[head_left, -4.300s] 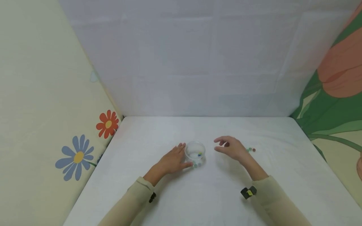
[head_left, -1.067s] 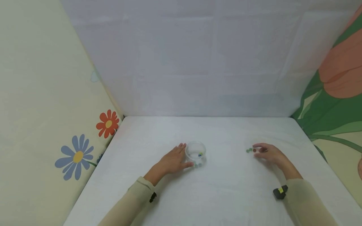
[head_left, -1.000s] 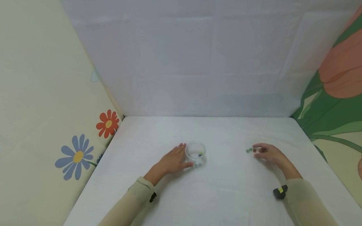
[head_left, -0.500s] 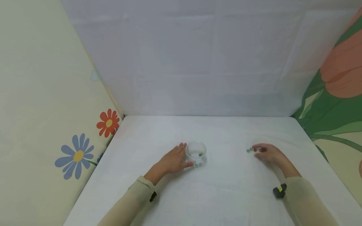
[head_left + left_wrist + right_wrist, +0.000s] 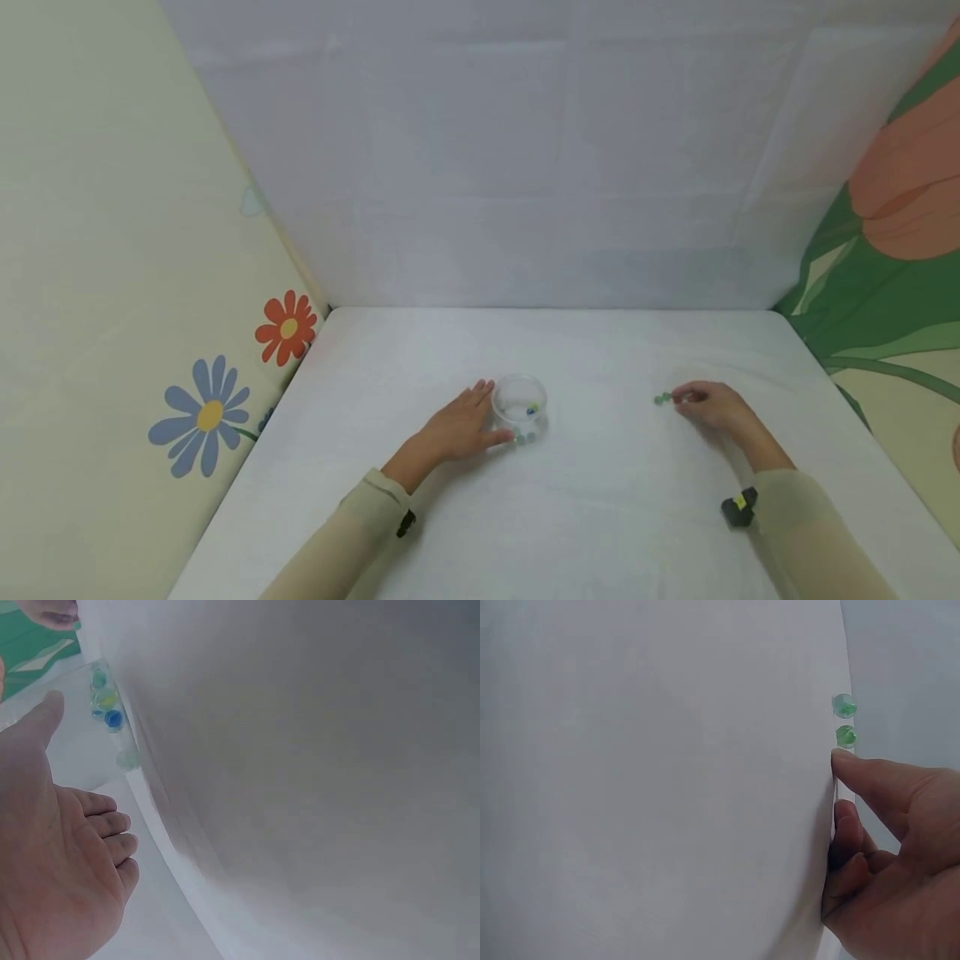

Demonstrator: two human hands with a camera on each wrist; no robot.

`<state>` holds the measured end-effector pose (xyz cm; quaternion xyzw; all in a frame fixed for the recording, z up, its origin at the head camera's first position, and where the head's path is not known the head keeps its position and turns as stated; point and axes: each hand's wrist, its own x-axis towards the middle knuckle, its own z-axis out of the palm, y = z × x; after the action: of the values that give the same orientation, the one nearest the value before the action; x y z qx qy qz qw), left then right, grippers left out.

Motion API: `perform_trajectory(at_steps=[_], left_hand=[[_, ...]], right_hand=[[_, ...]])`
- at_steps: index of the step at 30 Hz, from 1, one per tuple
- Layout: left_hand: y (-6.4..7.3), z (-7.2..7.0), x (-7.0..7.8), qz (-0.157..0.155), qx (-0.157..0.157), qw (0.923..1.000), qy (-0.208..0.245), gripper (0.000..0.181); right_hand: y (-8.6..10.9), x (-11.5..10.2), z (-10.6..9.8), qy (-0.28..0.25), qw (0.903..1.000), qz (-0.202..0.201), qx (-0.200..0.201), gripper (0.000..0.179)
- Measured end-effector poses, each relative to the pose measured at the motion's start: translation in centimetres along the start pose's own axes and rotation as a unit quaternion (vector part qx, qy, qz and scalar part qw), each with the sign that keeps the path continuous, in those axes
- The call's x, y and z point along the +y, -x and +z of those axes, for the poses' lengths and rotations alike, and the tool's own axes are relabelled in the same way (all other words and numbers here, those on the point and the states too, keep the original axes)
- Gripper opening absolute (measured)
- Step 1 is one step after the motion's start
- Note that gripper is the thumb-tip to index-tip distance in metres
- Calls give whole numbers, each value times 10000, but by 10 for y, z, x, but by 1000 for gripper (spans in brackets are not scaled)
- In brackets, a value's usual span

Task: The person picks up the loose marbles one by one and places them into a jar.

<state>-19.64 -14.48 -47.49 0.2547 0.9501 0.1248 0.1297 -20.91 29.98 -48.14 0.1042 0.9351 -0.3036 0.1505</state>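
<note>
My left hand (image 5: 459, 425) lies beside a clear round tub (image 5: 519, 377), fingers and thumb straight along its wall. Inside are several glass marbles; a blue marble (image 5: 113, 718), a yellow-green marble (image 5: 106, 698) and pale green ones stand out through the wall. On the right, my right hand (image 5: 712, 408) pinches a reddish-brown marble (image 5: 676, 399) between thumb and fingers at the table surface. The thumb hides that marble in the right wrist view. Just left of the fingertips, two green marbles (image 5: 844, 706) rest on the cloth.
A white cloth covers the table (image 5: 592, 492), and a white sheet (image 5: 525, 167) hangs behind it. Flower-patterned panels (image 5: 112, 250) border both sides. A dark wrist camera (image 5: 739, 508) sits under the right sleeve.
From near the tub, my right hand has moved right to the loose marbles. Its thumb and fingers have since closed on the reddish-brown marble. My left hand stays by the tub.
</note>
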Motion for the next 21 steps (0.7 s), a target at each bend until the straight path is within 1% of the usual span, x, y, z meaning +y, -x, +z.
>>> perform_trajectory(at_steps=[9,16,21], left_hand=[[-1,5,-3,18,46,10000,-19,97],[-2,6,-4,2,42,10000,-34,97],[-2,6,-4,-15,21,10000,-39,97]], right_hand=[[5,-5,3,-125,9998,157,23,39],[12,-14,2,-548,9982,261,-31,37],[23,-23,-2,-660,9978,26,-54,39]])
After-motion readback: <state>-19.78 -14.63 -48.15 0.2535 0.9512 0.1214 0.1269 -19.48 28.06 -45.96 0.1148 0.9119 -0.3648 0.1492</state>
